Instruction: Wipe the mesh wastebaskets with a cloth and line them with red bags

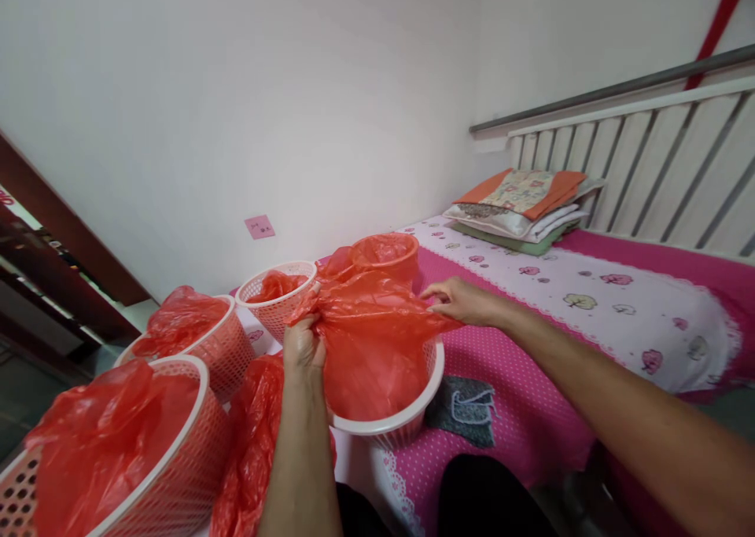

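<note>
A red plastic bag (374, 325) is stretched between my two hands over a white plastic basket (392, 423). Its lower part hangs down inside that basket. My left hand (303, 344) is closed around the bag's gathered left edge. On the other side, my right hand (457, 301) pinches the bag's right edge between thumb and fingers. More crumpled red plastic bags (253, 435) lie to the left of my left forearm. A dark grey cloth piece (463, 411) with light frayed strips rests on the pink bedspread beside the basket.
Several perforated baskets (204, 380) with red bags in them stand at the left and behind. An orange-red lined basket (406, 262) is near the wall. Folded bedding (519, 207) is piled far right on the bed, before a white radiator (661, 167). A pink note (259, 226) is on the wall.
</note>
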The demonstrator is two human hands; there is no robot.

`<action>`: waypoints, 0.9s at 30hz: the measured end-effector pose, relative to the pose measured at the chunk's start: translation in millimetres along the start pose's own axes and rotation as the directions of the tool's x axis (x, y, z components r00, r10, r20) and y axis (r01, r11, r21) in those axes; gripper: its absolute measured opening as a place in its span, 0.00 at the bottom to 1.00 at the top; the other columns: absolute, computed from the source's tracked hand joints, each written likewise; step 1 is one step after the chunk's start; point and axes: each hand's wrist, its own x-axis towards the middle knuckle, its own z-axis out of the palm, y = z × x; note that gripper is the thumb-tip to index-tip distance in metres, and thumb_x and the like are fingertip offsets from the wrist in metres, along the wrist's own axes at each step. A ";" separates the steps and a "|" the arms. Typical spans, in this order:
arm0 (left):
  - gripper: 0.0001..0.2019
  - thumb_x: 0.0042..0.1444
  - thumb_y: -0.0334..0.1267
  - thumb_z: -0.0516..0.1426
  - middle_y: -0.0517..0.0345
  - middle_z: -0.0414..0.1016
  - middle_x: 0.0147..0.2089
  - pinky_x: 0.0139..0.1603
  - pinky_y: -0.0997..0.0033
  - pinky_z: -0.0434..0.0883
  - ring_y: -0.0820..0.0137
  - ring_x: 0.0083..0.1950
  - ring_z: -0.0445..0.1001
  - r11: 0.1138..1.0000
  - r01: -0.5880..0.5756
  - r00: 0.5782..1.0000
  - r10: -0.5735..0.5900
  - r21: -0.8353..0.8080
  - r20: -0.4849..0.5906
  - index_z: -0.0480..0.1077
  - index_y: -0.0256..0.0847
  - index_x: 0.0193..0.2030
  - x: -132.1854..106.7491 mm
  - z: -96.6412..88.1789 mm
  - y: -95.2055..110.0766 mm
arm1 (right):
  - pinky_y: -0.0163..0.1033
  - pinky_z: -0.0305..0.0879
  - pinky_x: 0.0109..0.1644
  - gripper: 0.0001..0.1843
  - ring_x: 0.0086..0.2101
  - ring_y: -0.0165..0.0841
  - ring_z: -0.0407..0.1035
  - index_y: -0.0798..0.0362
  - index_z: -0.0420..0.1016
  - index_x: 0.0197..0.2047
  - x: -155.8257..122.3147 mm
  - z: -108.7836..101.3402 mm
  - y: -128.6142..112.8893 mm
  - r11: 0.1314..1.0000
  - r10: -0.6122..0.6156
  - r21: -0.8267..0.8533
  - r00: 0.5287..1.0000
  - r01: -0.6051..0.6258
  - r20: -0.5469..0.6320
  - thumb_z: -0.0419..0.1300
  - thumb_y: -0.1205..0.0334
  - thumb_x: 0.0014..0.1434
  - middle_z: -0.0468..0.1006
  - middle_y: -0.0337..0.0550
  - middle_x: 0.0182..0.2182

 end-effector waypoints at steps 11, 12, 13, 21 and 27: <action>0.18 0.41 0.27 0.62 0.56 0.87 0.42 0.54 0.69 0.76 0.68 0.46 0.82 0.999 -0.047 0.998 0.047 -0.024 -0.040 0.83 0.42 0.40 0.3 0.4 4.1 | 0.40 0.62 0.40 0.11 0.33 0.36 0.72 0.52 0.76 0.31 6.7 -25.7 8.1 0.984 -0.137 -0.150 0.946 0.095 -0.294 0.54 0.63 0.62 0.81 0.44 0.31; 0.18 0.41 0.27 0.62 0.56 0.87 0.42 0.54 0.69 0.76 0.68 0.46 0.82 0.998 -0.051 0.998 0.050 -0.020 -0.042 0.83 0.42 0.40 0.4 0.5 3.9 | 0.40 0.63 0.40 0.11 0.33 0.37 0.73 0.52 0.76 0.32 6.3 -28.0 8.7 0.982 -0.125 -0.176 0.937 0.069 -0.326 0.54 0.63 0.62 0.82 0.45 0.31; 0.18 0.41 0.27 0.62 0.56 0.87 0.42 0.54 0.69 0.76 0.68 0.45 0.81 0.999 -0.052 0.998 0.051 -0.016 -0.041 0.83 0.42 0.41 0.4 0.7 3.4 | 0.41 0.63 0.40 0.10 0.34 0.38 0.73 0.52 0.77 0.33 5.3 -29.6 7.3 0.979 -0.119 -0.199 0.926 0.049 -0.358 0.54 0.64 0.63 0.82 0.45 0.32; 0.20 0.40 0.27 0.63 0.57 0.86 0.42 0.54 0.71 0.75 0.70 0.45 0.81 0.999 -0.052 0.999 0.052 -0.012 -0.017 0.83 0.42 0.42 -3.2 7.0 2.8 | 0.43 0.68 0.51 0.07 0.43 0.39 0.75 0.53 0.78 0.46 9.3 0.1 -51.0 0.915 -0.376 -0.264 0.883 0.306 -0.281 0.64 0.63 0.64 0.82 0.50 0.45; 0.21 0.40 0.27 0.65 0.56 0.86 0.49 0.59 0.70 0.75 0.68 0.50 0.81 0.999 -0.002 1.000 0.003 -0.047 0.010 0.82 0.42 0.45 -6.4 8.8 10.3 | 0.41 0.63 0.47 0.08 0.41 0.38 0.69 0.52 0.72 0.32 37.2 24.6 -62.8 0.834 -0.445 -0.412 0.889 0.368 -0.107 0.60 0.74 0.61 0.76 0.46 0.38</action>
